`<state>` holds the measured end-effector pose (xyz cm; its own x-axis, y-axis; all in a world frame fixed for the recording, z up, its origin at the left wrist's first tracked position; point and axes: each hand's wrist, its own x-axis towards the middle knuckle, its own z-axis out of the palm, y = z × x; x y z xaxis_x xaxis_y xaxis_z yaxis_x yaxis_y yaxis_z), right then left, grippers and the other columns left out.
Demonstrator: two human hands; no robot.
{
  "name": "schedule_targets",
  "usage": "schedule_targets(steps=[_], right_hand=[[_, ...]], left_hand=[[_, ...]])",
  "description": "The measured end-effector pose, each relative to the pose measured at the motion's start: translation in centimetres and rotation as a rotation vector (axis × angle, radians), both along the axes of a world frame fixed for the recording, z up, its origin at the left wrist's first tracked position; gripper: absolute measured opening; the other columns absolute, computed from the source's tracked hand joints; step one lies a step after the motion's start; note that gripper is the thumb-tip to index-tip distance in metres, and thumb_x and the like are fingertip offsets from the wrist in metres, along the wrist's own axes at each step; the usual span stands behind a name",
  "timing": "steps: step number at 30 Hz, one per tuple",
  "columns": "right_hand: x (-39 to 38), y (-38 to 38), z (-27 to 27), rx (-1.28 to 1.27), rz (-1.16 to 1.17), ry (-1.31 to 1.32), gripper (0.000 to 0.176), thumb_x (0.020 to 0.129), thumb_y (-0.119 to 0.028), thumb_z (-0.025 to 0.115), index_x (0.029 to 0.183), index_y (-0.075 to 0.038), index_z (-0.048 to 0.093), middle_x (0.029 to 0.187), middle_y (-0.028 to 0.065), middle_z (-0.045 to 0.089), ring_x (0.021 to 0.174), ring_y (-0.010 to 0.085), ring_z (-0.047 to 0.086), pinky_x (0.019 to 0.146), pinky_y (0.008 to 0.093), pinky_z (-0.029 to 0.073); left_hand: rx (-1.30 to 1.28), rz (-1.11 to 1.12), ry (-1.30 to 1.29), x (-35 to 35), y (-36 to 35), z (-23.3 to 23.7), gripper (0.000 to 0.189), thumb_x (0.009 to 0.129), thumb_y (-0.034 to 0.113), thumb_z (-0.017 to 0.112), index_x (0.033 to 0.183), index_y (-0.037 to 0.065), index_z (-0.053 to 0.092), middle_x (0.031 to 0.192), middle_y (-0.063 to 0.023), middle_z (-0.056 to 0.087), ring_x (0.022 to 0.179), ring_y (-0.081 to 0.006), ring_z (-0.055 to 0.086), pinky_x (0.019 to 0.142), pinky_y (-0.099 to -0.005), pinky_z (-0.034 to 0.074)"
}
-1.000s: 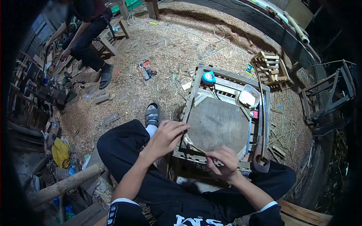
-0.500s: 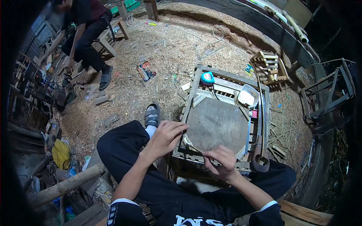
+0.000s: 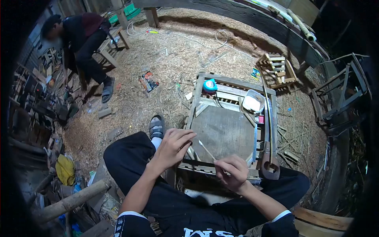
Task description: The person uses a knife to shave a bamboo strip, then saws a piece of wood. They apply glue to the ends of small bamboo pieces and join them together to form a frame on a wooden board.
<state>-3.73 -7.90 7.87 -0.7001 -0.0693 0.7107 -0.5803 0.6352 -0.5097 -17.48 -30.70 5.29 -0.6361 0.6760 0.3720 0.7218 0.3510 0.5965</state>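
Note:
Between the fingertips of my right hand [image 3: 233, 170] is a thin stick [image 3: 207, 150] with a white tip, slanting up and left over a wooden panel [image 3: 225, 130]. My left hand [image 3: 172, 147] is closed, fingers bent together at the near left corner of a slatted wooden frame [image 3: 192, 103]. What those fingers hold, if anything, is hidden. The panel lies on the frame in front of my knees. At its far side are a blue tape measure [image 3: 210, 86] and a clear tub of white stuff [image 3: 253, 101]. A handsaw [image 3: 271, 162] lies along the right edge.
Wood shavings cover the ground [image 3: 173, 59]. At the upper left a person [image 3: 85, 47] bends over tools and scrap. A slatted wooden crate [image 3: 278, 71] and a wooden stand [image 3: 343, 94] are on the right. A bamboo pole [image 3: 75, 200] juts in at the lower left.
The stick's white tip has lifted away from the frame's near left corner and swung up over the panel. My view has shifted slightly. The other person has leaned lower.

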Motion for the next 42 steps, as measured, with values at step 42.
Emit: schedule_targets(steps=[42], right_hand=[[-8.1, 9.9, 1.9, 0.322, -0.725, -0.367, 0.038, 0.09, -0.02, 0.078, 0.126, -0.007, 0.073, 0.116, 0.0123, 0.066, 0.11, 0.03, 0.06, 0.095, 0.0469, 0.043]], left_hand=[[-0.147, -0.055, 0.123, -8.8, 13.2, 3.1, 0.041, 0.093, 0.012, 0.073, 0.134, 0.008, 0.068, 0.131, -0.0102, 0.069, 0.123, -0.0284, 0.063, 0.111, -0.0477, 0.04]])
